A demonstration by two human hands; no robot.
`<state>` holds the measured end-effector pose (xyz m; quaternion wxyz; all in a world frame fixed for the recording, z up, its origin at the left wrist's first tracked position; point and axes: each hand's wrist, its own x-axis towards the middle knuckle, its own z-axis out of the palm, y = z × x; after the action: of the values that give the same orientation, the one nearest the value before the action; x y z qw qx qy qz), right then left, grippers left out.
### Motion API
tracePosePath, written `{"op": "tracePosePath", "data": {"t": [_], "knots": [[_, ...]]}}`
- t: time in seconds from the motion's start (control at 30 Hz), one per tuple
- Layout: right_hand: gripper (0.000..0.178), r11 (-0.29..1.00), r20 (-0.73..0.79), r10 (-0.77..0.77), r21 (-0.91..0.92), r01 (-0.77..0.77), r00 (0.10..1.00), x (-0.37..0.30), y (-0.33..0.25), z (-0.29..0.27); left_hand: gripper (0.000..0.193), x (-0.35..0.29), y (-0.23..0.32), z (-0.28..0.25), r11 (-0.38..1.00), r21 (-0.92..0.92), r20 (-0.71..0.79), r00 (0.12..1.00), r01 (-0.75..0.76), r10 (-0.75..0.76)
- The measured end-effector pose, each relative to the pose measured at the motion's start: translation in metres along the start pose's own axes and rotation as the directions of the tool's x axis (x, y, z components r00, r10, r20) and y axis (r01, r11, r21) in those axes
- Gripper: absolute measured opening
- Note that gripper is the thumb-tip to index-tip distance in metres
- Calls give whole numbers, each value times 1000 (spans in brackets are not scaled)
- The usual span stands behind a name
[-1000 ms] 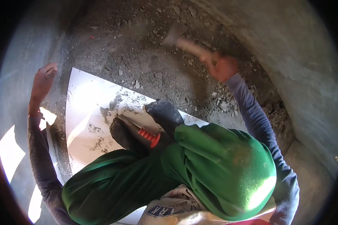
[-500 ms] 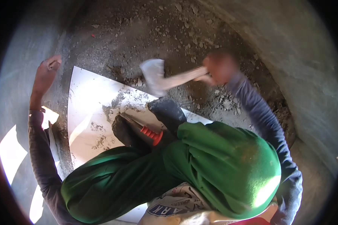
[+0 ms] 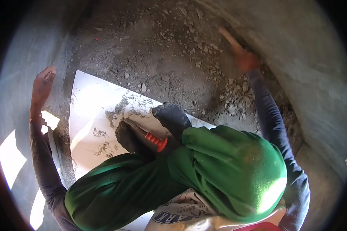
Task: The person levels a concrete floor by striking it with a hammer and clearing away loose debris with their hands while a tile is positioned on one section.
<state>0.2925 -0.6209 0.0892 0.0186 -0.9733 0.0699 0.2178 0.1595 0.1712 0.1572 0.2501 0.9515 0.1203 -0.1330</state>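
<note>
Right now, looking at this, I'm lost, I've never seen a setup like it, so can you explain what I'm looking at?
There is no machine here, just a person using bare hands. The view looks down from the left one of two wide cameras worn on the head, so straight edges bend near the rim. The green trousers and dark footwear are the wearer's own.

The right hand holds a wooden handle; motion blur hides what is on it. The left hand is near the grey wall, its fingers curled.

Broken rubble litters the floor, where a dirt-marked white sheet lies. A red-gripped tool sits by the footwear.
</note>
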Motion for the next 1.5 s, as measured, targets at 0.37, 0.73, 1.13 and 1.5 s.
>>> {"op": "tracePosePath", "data": {"t": [0.37, 0.73, 1.13, 1.5], "knots": [[71, 668, -169, -744, -223, 710, 647, 9, 13, 20, 44, 11, 9, 7, 1000, -23, 9, 1000, -15, 16], [70, 846, -217, -532, -87, 526, 819, -8, 30, 27, 42, 9, 9, 20, 999, -31, 49, 999, 15, -13], [94, 987, 6, -37, 154, 36, 999, 27, 70, 18, 40, 15, 23, 32, 999, -25, 50, 998, -26, 27], [78, 717, -53, -697, -71, 693, 715, -74, -83, 10, 38, 4, 31, 42, 998, 36, 94, 995, -41, 38]]}}
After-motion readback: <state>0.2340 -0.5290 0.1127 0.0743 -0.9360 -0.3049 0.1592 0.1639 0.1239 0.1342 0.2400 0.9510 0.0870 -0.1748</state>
